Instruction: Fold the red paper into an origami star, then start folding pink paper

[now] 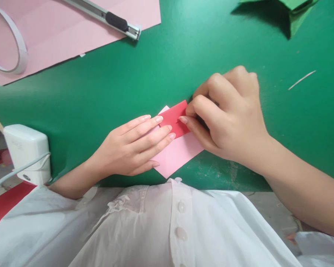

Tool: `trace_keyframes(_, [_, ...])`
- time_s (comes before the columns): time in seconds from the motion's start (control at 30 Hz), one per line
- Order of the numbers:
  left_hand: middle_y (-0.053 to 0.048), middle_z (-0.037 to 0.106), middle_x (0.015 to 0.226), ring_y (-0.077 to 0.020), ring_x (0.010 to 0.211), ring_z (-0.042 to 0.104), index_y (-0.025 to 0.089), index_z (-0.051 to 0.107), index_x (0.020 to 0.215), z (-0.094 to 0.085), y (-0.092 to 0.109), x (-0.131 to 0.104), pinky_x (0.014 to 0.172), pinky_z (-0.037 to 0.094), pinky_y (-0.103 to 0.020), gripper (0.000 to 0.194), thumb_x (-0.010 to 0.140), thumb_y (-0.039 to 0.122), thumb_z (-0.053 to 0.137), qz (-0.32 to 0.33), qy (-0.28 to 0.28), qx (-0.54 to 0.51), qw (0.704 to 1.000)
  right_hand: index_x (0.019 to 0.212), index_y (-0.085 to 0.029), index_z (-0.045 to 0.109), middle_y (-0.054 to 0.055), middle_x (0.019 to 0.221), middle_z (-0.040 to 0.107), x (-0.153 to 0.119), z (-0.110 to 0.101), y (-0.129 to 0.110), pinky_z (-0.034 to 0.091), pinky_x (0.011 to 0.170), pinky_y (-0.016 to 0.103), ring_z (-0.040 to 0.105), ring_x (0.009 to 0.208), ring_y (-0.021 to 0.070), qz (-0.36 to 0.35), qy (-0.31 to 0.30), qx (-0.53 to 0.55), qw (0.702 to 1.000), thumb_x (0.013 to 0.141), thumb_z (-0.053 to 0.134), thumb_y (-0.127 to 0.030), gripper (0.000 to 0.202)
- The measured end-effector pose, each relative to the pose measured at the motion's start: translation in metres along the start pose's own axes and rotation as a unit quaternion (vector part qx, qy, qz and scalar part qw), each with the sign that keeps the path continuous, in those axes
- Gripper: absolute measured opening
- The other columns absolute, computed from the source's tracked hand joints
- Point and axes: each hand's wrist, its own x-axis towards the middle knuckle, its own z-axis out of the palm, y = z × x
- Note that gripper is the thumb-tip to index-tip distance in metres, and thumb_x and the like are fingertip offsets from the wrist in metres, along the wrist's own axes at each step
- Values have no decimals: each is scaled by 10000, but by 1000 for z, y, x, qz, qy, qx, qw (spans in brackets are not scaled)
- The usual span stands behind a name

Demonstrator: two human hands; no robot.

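Near the table's front edge lies a pink sheet of paper (pixel 180 152), one corner toward my shirt. A red paper piece (pixel 174 115) rests over its upper part. My left hand (pixel 133 146) lies flat with fingers stretched out, its fingertips pressing on the red and pink paper. With thumb and forefinger close together, my right hand (pixel 225 111) pinches at the right edge of the red paper. Its other fingers are curled, and they hide that end of the paper. A small dark line shows on the red piece beside my right thumb.
A utility knife (pixel 115 22) lies on a large pink sheet (pixel 58 26) at the back left, beside a roll of white tape (pixel 22 55). A white device with a cable (pixel 28 152) stands at the left edge. A folded green paper shape (pixel 296 15) sits back right, a thin paper strip (pixel 302 80) below it.
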Motion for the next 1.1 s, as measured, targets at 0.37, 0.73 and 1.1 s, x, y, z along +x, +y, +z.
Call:
trace_keyframes(0.37, [-41, 623, 1469, -275, 1368, 555, 137, 537, 1468, -1, 0, -2, 1231, 414, -426, 641, 1043, 569, 328, -6, -29, -14, 999, 822, -224, 505, 82, 877, 613, 2, 5, -5, 290, 699, 384, 404, 825, 237, 4, 24, -44, 999, 984, 489, -306, 182])
trace_keyframes(0.73, [-37, 617, 1477, -256, 1379, 522, 183, 548, 1479, 1, 11, 0, 1293, 333, -409, 676, 1017, 643, 372, -41, -29, 8, 999, 793, -245, 514, 69, 869, 647, 3, 3, -13, 316, 682, 380, 430, 801, 249, 21, 43, -101, 994, 946, 546, -312, 171])
trace_keyframes(1.1, [-24, 633, 1447, -236, 1346, 582, 188, 569, 1449, 3, 17, 3, 1297, 342, -395, 677, 985, 664, 436, -64, -18, 23, 998, 808, -212, 501, 94, 950, 609, -2, 12, -26, 249, 715, 375, 436, 871, 232, 115, 63, -138, 982, 958, 458, -302, 180])
